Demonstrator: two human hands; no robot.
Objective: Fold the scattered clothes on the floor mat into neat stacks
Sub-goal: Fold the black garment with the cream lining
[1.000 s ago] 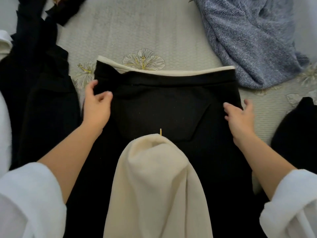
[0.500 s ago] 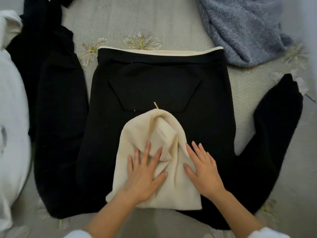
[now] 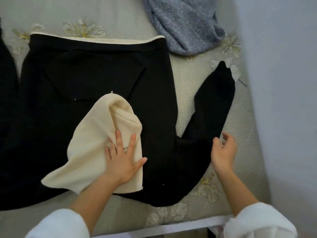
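Right hand (image 3: 223, 152) has left the cream hood (image 3: 92, 140); left hand (image 3: 123, 160) presses it.

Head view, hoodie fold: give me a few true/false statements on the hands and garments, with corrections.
1. The left hand presses flat on the cream hood. True.
2. The right hand grips the grey-blue knit. False: it holds nothing, its fingers loosely curled beside the sleeve; the grey-blue knit lies untouched at the far end of the mat.
3. The cream hood lies folded down onto the black hoodie. True.
4. The sleeve is already folded across the black hoodie. False: it lies spread out to the side on the mat.
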